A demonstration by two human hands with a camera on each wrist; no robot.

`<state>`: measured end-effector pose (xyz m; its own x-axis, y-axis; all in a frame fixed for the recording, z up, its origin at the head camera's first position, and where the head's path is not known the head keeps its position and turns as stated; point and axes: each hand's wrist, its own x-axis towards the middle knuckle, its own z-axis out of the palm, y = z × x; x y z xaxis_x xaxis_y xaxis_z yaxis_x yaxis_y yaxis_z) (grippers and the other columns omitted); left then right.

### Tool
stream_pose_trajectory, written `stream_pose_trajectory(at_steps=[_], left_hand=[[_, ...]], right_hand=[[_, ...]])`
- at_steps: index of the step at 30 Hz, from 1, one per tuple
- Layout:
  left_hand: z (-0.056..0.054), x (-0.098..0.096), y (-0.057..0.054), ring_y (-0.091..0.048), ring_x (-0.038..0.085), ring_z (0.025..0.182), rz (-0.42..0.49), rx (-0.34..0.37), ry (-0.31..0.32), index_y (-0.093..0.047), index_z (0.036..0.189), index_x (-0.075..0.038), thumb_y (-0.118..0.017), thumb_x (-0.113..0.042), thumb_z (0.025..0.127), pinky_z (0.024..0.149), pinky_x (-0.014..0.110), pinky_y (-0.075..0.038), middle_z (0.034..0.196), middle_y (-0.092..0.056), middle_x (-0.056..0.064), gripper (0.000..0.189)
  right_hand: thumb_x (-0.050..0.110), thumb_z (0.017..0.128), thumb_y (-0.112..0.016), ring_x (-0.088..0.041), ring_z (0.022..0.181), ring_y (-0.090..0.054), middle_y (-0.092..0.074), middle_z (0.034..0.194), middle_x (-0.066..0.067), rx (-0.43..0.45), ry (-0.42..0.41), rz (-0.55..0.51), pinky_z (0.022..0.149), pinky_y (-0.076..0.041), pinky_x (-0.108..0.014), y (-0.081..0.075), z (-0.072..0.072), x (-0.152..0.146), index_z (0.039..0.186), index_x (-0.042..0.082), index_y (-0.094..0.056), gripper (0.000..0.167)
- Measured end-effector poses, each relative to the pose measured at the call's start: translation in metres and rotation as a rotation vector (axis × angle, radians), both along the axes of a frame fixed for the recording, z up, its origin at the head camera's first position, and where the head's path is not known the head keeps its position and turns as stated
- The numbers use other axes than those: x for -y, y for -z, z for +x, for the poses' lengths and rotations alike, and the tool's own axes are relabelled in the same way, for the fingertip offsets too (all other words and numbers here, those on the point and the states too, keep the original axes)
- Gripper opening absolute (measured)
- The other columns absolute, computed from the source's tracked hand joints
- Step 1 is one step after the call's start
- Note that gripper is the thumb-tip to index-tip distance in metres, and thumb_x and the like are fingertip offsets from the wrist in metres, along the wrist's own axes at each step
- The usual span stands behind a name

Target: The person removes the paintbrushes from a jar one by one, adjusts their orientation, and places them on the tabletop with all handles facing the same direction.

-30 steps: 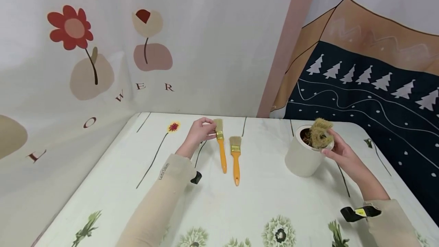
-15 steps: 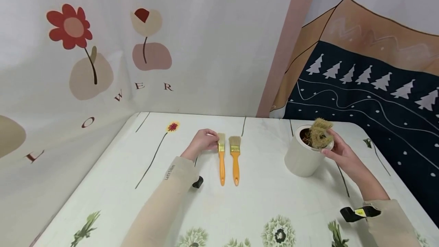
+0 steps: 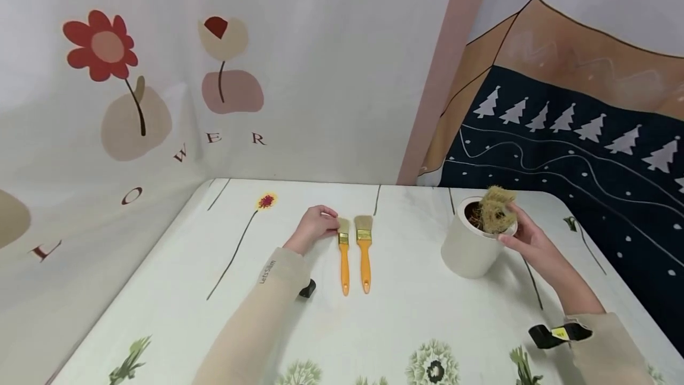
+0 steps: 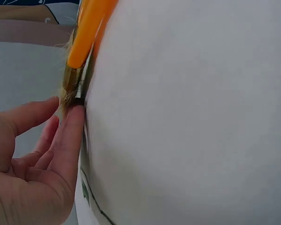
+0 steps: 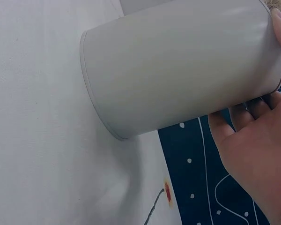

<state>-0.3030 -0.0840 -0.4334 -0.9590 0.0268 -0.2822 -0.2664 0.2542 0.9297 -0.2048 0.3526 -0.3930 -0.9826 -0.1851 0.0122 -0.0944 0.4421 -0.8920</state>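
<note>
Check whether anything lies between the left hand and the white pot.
Yes: first the left brush, right at the left hand, then the right brush beside it. Past those two, nothing visible stands before the white pot.

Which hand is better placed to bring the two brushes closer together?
Probably the left hand: it is touching the left brush, with the right brush lying alongside. The right hand is farther off, holding the pot.

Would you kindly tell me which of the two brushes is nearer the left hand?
The left brush, farther from the white pot: the left hand touches its bristles, while the right brush lies untouched beside it.
</note>
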Motion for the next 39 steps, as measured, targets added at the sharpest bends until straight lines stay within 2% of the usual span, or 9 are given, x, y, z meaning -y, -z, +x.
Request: stream_pose_trajectory(at_steps=[3,7,11,15,20,25,30,39], left_hand=[[0.0,0.001,-0.001,-0.066,0.014,0.082,-0.02,-0.024,-0.007,-0.061,0.111,0.004,-0.065,0.002,0.092,0.077,0.025,-0.06,0.111,-0.07,0.021,0.019],[-0.001,0.002,-0.005,-0.065,0.015,0.091,-0.076,-0.044,0.001,-0.062,0.113,0.001,-0.066,-0.001,0.093,0.078,0.022,-0.057,0.117,-0.07,0.018,0.021],[-0.002,0.002,-0.013,-0.064,0.02,0.099,-0.12,-0.095,-0.007,-0.063,0.115,-0.002,-0.065,-0.004,0.094,0.08,0.022,-0.055,0.119,-0.069,0.016,0.021],[-0.003,0.0,-0.02,-0.065,0.024,0.106,-0.127,-0.142,-0.008,-0.063,0.115,-0.002,-0.064,-0.005,0.094,0.085,0.025,-0.056,0.121,-0.069,0.016,0.021],[-0.004,-0.009,-0.027,-0.065,0.027,0.114,-0.065,-0.18,0.018,-0.063,0.116,-0.003,-0.065,-0.005,0.094,0.094,0.032,-0.057,0.124,-0.069,0.016,0.022],[-0.001,-0.026,-0.036,-0.066,0.027,0.114,-0.011,-0.201,0.057,-0.064,0.115,-0.005,-0.067,-0.008,0.094,0.097,0.034,-0.057,0.123,-0.07,0.013,0.021],[0.006,-0.047,-0.048,-0.066,0.025,0.114,0.014,-0.247,0.113,-0.064,0.117,-0.007,-0.067,-0.011,0.095,0.097,0.034,-0.057,0.123,-0.07,0.011,0.023],[0.023,-0.09,-0.068,-0.068,0.024,0.113,0.14,-0.311,0.215,-0.063,0.119,-0.005,-0.069,-0.01,0.094,0.097,0.031,-0.057,0.123,-0.071,0.011,0.026]], right_hand=[[0.02,0.106,-0.05,-0.054,0.144,-0.014,0.013,0.164,-0.026,0.0,-0.005,0.0,0.083,-0.036,0.003,0.0,0.001,-0.001,0.16,0.011,0.009,0.081],[0.021,0.105,-0.05,-0.055,0.146,-0.01,0.014,0.164,-0.026,0.003,-0.013,-0.014,0.084,-0.037,0.002,0.0,0.002,-0.002,0.16,0.013,0.009,0.081],[0.022,0.105,-0.051,-0.058,0.145,-0.008,0.012,0.164,-0.027,-0.003,-0.009,-0.01,0.083,-0.036,0.002,-0.002,0.001,-0.001,0.161,0.015,0.008,0.081],[0.022,0.105,-0.051,-0.057,0.145,-0.008,0.011,0.164,-0.028,-0.001,-0.015,-0.019,0.083,-0.036,0.002,-0.003,0.0,-0.001,0.161,0.016,0.008,0.082],[0.022,0.105,-0.051,-0.055,0.147,-0.004,0.012,0.164,-0.027,0.007,-0.018,-0.034,0.085,-0.036,0.002,-0.004,0.001,-0.001,0.161,0.017,0.008,0.082],[0.022,0.105,-0.051,-0.054,0.147,-0.001,0.014,0.164,-0.025,0.012,-0.017,-0.039,0.085,-0.035,0.002,-0.004,0.002,-0.001,0.161,0.017,0.009,0.082],[0.021,0.105,-0.051,-0.054,0.148,0.002,0.017,0.164,-0.023,0.006,-0.019,-0.044,0.086,-0.035,0.002,-0.004,0.002,-0.001,0.161,0.017,0.009,0.081],[0.019,0.105,-0.05,-0.052,0.149,0.003,0.016,0.165,-0.022,0.015,-0.017,-0.059,0.088,-0.034,0.002,-0.002,0.0,-0.001,0.16,0.014,0.01,0.081]])
